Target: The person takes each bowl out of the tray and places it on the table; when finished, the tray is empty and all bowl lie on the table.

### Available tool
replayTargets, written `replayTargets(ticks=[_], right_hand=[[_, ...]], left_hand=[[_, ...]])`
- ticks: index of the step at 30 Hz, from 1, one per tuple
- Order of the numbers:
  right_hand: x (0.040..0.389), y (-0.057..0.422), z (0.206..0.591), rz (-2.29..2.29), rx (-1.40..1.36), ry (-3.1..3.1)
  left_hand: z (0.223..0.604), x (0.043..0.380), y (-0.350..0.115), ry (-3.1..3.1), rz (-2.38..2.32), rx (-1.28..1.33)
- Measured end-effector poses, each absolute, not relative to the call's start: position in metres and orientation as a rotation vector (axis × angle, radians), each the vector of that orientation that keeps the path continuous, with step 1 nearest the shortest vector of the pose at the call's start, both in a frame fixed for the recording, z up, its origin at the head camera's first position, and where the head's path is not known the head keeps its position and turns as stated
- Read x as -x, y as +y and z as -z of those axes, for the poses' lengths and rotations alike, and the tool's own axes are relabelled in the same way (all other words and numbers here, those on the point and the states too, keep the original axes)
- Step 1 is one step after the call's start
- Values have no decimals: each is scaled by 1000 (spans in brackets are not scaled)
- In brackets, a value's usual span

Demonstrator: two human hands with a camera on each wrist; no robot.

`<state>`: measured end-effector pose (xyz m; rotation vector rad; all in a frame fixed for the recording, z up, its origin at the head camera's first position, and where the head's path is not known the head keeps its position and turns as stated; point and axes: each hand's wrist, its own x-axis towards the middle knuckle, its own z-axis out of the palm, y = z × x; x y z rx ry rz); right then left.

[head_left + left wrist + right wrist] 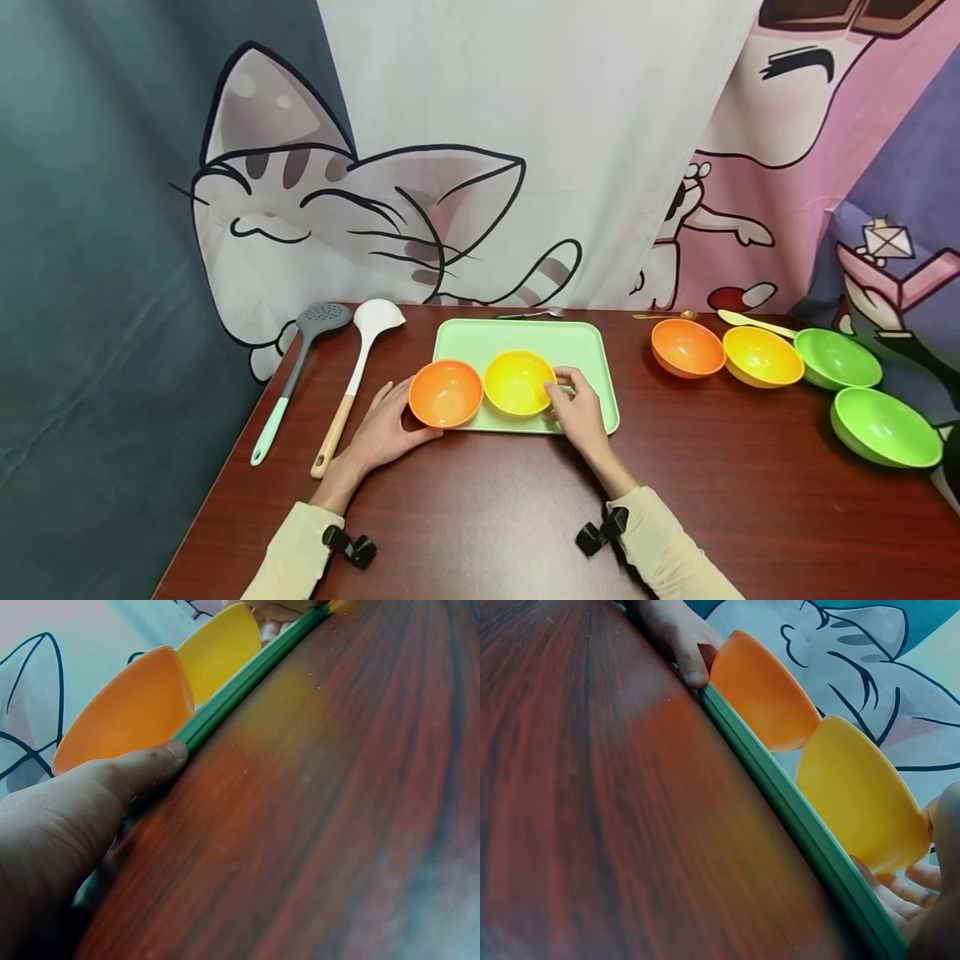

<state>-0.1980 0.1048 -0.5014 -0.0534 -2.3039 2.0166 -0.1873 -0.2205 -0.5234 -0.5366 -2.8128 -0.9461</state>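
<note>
"Right hand (pixel 579 411) is pinching the rim of the yellow bowl (pixel 516 385), with the thumb on the inside. I'm watching from far away."

"And where is that bowl sitting?"

"It's looking to me like it's sitting on the green tray (pixel 525 333), close to the orange bowl (pixel 446 393). The orange one is sitting just to its left, and its rim is poking out past the tray's left side."

"What is the left hand (pixel 386 433) doing?"

"Its thumb is touching the tray's front edge, and its fingers are lying beside the orange bowl. The bowl is hiding some of them, so I can't tell if they're gripping."

"What are you worrying about?"

"Three things, and I'm only guessing. If the right thumb is tugging too hard, the yellow bowl could be tipping or bumping its neighbour. If the left hand is pushing, the orange bowl could be sliding off the tray's corner. And the white scoop (pixel 347 402) is lying so near the left wrist that the arm could be knocking it across the table (pixel 495 517)."

"Are you seeing any names or words?"

"No, I'm not finding any label, brand or writing I can read. I'm only seeing drawings, like the sleepy cat (pixel 270 217) on the big cloth (pixel 480 67)."
</note>
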Motion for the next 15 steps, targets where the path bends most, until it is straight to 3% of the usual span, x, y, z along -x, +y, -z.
replayTargets(ticks=[15], right_hand=[[195, 108, 482, -2075, 129, -2229]], left_hand=[[525, 186, -222, -2801, 951, 549]])
